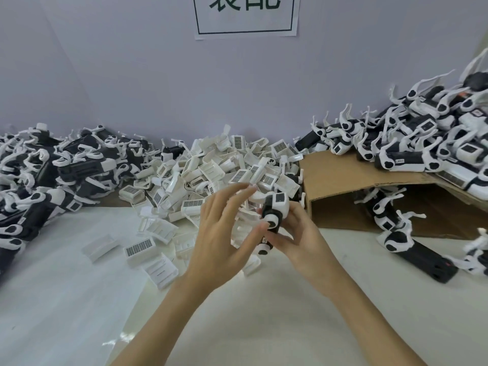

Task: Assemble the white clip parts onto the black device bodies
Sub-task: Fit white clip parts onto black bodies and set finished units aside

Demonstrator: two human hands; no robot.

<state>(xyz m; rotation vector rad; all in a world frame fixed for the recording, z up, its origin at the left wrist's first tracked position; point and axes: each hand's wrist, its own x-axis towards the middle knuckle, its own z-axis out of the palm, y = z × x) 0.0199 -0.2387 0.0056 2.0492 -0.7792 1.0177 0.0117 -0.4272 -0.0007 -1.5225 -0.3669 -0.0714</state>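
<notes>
At the centre of the frame, a black device body (272,217) is gripped in the right hand (293,239), fingers curled under and around it, with a white part already seated at its upper end. The left hand (224,233) is held just beside it with fingers spread and relaxed, the thumb tip apparently touching the body's lower end; nothing is grasped by it. The body is judged to be light, rigid plastic, best held around its black barrel so the white end stays free. Just behind the hands, the white clip parts (211,165) are heaped; they are judged thin, stiff and rather brittle, best pinched by their side walls. Farther back, piles of bodies with white fittings lie at the left (52,165) and on the cardboard (343,175) at the upper right.
</notes>
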